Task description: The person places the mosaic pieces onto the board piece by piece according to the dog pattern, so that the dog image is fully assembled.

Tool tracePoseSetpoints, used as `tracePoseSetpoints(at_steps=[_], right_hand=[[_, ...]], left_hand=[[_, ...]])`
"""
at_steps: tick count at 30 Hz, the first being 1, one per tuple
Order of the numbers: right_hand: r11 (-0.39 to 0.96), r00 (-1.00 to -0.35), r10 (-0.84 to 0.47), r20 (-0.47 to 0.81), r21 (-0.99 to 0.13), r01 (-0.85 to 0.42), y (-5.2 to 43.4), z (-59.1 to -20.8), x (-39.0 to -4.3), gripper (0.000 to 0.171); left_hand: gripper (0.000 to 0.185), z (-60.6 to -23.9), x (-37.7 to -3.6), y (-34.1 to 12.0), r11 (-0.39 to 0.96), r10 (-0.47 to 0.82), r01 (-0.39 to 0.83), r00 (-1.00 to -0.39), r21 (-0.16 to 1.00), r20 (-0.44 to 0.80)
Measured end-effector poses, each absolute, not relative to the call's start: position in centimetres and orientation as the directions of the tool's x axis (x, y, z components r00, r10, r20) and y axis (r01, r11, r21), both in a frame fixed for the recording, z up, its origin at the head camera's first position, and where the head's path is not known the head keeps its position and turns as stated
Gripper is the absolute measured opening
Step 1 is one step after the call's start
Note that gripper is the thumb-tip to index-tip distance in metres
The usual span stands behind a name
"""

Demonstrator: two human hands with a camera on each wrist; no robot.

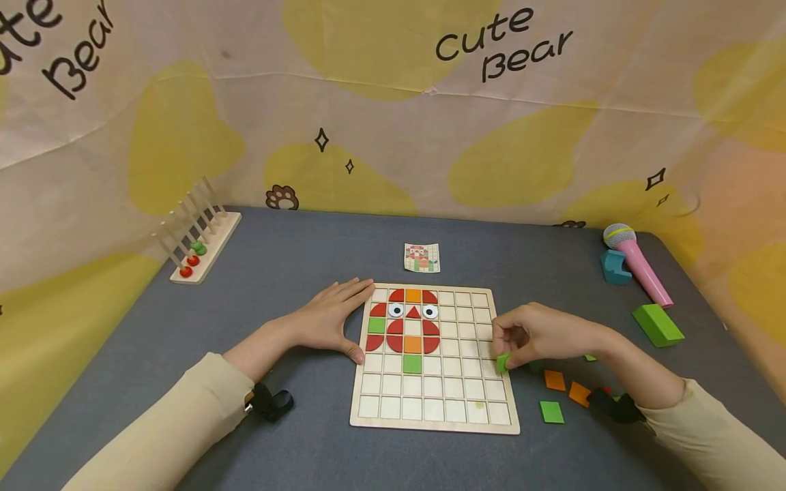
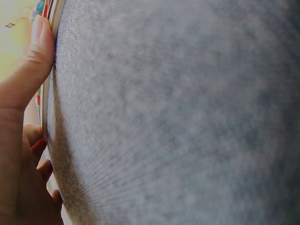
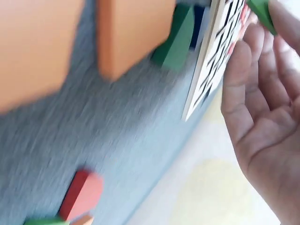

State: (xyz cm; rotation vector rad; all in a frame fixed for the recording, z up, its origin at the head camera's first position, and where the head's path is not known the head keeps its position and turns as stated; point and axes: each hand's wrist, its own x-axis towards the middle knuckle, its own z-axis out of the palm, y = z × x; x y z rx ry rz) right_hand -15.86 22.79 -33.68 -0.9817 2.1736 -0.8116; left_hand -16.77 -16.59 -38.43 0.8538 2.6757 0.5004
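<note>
A wooden grid board (image 1: 431, 409) lies on the grey table, its upper left cells filled with red, orange and green tiles and two eye tiles (image 1: 396, 310). Against the board's left edge rests my left hand (image 1: 328, 319), fingers spread, thumb on the lower side; the left wrist view shows the thumb (image 2: 40, 51) at the rim. At the board's right edge my right hand (image 1: 537, 333) pinches a green tile (image 1: 503, 362) between thumb and fingers. In the right wrist view that green tile (image 3: 262, 14) is partly cut off at the top.
Loose orange tiles (image 1: 555, 380) and a green tile (image 1: 551, 412) lie right of the board, some hidden by my right forearm. A small picture card (image 1: 421, 258) sits behind it. Farther off are a peg rack (image 1: 211, 249), a pink microphone (image 1: 641, 269) and a green block (image 1: 658, 325).
</note>
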Motion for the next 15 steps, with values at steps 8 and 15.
tracePoseSetpoints(at_steps=[8, 15], right_hand=[[0.524, -0.602, -0.771, -0.206, -0.743, -0.417, 19.2, -34.4, -15.2, 0.015], [0.505, -0.643, -0.748, -0.162, -0.768, -0.394, 16.2, -35.0, -14.5, 0.017]], left_hand=[[0.126, -38.6, -16.8, -16.7, 0.766, 0.599, 0.502, -0.784, 0.401, -0.163], [0.127, -38.6, -16.8, -16.7, 0.764, 0.601, 0.502, -0.783, 0.405, -0.163]])
